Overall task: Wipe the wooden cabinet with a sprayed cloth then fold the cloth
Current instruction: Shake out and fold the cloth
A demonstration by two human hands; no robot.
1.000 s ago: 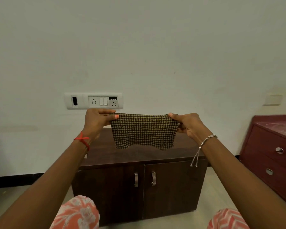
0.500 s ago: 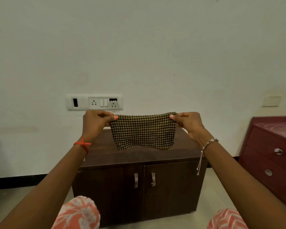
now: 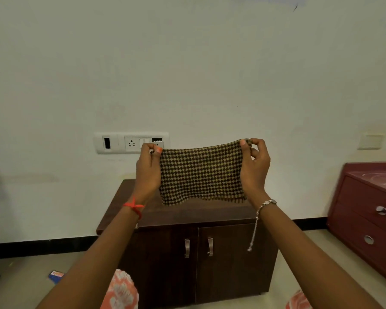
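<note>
cloth (image 3: pixel 201 172): checked, hanging spread | cabinet (image 3: pixel 210 253): dark wood, doors shut

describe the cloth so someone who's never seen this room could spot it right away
Find the dark wooden cabinet against the white wall. Above it, the left hand and right hand hold the cloth by its top corners. It is the only brown-and-tan checked fabric.
</note>
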